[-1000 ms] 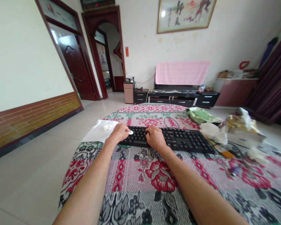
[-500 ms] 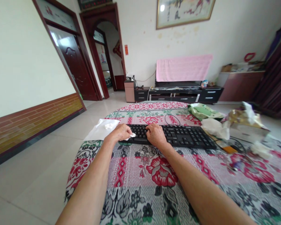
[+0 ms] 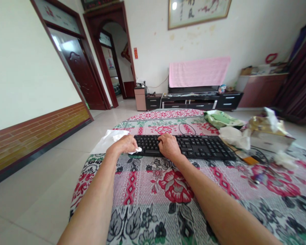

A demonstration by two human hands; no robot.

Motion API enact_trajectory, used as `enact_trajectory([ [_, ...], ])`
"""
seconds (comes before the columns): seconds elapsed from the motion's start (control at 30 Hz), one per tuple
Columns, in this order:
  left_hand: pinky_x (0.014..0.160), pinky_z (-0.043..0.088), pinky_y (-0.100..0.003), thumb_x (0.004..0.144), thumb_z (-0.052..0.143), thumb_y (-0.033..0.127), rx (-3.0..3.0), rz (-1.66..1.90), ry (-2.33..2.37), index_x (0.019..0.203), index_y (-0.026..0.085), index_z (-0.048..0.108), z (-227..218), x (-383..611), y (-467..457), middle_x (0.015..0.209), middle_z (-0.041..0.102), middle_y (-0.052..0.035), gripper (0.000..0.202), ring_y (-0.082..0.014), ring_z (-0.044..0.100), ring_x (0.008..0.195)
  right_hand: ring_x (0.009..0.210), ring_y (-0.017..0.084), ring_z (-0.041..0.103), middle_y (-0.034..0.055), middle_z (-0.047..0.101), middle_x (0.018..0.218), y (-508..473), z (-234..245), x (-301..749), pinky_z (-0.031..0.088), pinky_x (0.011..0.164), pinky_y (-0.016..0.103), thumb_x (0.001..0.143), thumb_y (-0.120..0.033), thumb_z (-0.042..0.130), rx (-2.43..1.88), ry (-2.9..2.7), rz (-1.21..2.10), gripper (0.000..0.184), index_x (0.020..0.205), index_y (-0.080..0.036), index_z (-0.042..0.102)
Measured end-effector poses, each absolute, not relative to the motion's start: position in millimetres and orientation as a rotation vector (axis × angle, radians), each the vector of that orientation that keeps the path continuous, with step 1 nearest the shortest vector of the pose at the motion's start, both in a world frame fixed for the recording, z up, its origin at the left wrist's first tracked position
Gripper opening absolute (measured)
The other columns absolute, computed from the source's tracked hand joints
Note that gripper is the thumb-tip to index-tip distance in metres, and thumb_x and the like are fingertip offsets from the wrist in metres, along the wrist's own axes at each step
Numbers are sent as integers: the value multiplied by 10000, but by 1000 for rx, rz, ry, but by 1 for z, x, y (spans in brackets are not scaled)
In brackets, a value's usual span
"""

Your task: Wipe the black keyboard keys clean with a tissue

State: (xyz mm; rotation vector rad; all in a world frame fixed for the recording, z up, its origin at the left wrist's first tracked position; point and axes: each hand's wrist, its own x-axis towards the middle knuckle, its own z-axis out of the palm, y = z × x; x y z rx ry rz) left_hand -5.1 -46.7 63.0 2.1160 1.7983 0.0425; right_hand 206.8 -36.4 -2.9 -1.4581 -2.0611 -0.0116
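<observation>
A black keyboard [image 3: 193, 147] lies across a table covered with a floral cloth [image 3: 168, 190]. My left hand [image 3: 122, 145] is closed on a small white wad of tissue [image 3: 137, 149] at the keyboard's left front corner. Beyond that hand a flat white sheet of tissue [image 3: 107, 141] overhangs the table's left edge. My right hand [image 3: 169, 146] rests on the left half of the keys, fingers curled down onto them, holding nothing.
Crumpled tissues [image 3: 233, 136], a green cloth [image 3: 220, 119], a tissue box [image 3: 267, 131] and a small orange object [image 3: 249, 160] crowd the table's right side. A keyboard cable [image 3: 186, 128] loops behind. A low TV stand [image 3: 193, 100] and open doorways stand beyond.
My left hand has slid the tissue wad leftward and toward me, from over the keys to the keyboard's front left corner. The right hand has stayed put.
</observation>
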Motion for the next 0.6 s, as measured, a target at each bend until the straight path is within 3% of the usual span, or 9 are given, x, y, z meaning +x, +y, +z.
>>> enact_trajectory([
  [0.13, 603, 415, -236, 653, 610, 223, 2109, 192, 1952, 802, 201, 765, 58, -15, -37, 726, 718, -22, 216, -153, 595, 656, 975, 225, 549, 107, 653, 997, -36, -3, 207, 360, 886, 331, 816, -137, 473, -1459, -2063, -21, 274, 967, -144, 701],
  [0.3, 816, 451, -268, 743, 555, 149, 2283, 602, 2040, 911, 223, 759, 33, -1, -22, 929, 741, -39, 274, -182, 644, 883, 963, 225, 550, 101, 657, 994, -35, -4, 207, 366, 874, 331, 813, -142, 477, -1442, -2061, -35, 269, 962, -145, 702],
  [0.6, 877, 473, -291, 788, 519, 159, 2166, 820, 2290, 962, 225, 748, 16, 3, -6, 979, 734, -49, 296, -215, 655, 959, 973, 225, 548, 100, 652, 1008, -36, -4, 207, 363, 885, 335, 816, -143, 482, -1460, -2064, -35, 264, 971, -150, 695],
])
